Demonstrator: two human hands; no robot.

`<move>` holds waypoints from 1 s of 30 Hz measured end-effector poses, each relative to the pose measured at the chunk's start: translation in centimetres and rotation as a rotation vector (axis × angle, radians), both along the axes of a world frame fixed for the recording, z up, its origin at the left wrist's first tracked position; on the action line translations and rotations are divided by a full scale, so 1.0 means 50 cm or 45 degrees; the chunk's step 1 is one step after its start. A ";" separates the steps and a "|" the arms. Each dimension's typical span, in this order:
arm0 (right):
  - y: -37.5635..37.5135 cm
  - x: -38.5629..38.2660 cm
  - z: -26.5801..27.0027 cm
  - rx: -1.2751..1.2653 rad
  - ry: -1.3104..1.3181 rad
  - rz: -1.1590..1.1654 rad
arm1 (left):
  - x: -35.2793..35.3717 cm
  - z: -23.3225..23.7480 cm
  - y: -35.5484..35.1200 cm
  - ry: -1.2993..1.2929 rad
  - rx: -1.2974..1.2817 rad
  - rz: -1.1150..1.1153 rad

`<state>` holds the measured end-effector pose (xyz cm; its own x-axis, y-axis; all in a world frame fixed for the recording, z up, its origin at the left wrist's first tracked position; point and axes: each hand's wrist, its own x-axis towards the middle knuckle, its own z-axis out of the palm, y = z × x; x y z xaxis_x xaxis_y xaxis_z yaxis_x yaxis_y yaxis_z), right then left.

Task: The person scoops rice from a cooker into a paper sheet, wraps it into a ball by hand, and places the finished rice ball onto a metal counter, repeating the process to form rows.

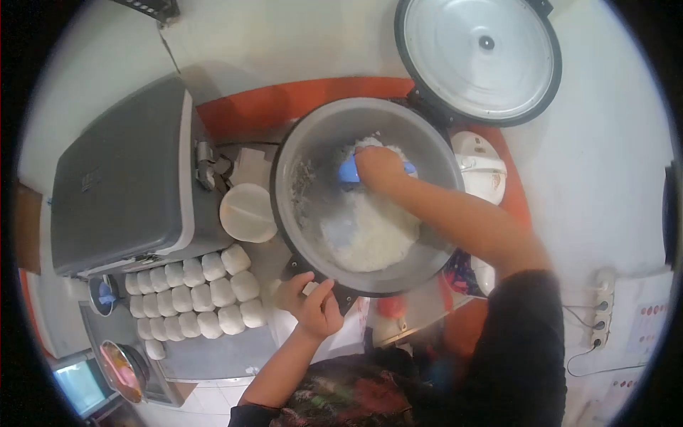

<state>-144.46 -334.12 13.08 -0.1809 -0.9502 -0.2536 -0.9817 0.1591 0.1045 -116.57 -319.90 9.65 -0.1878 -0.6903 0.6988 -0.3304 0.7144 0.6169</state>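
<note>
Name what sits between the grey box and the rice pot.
In the head view, a white round tub stands between the grey box and the rice pot, close against the pot's rim.

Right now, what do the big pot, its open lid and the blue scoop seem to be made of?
Pot: grey metal, dull matte inner wall, possibly coated aluminium.
Lid: bright brushed metal disc inside a black rim, rubber or plastic.
Scoop: likely plastic, uniform blue, mostly hidden under the right hand.
</note>
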 end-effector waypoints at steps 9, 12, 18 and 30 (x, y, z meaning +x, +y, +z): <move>0.050 0.030 0.052 0.562 -0.004 0.010 | -0.009 -0.022 0.010 0.131 0.012 0.073; 0.066 0.030 0.062 0.743 -0.075 0.061 | -0.011 -0.029 0.010 0.161 0.008 0.080; 0.133 0.029 0.006 0.900 -0.264 0.354 | -0.014 -0.029 0.008 0.180 -0.023 0.080; 0.154 0.026 0.180 -0.081 -0.082 0.136 | -0.013 -0.021 -0.006 0.129 -0.075 0.061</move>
<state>-143.19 -326.40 22.08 -0.0631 -0.9777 -0.2003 -0.9978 0.0574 0.0341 -117.21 -320.18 8.62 -0.0822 -0.6541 0.7520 -0.3034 0.7351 0.6063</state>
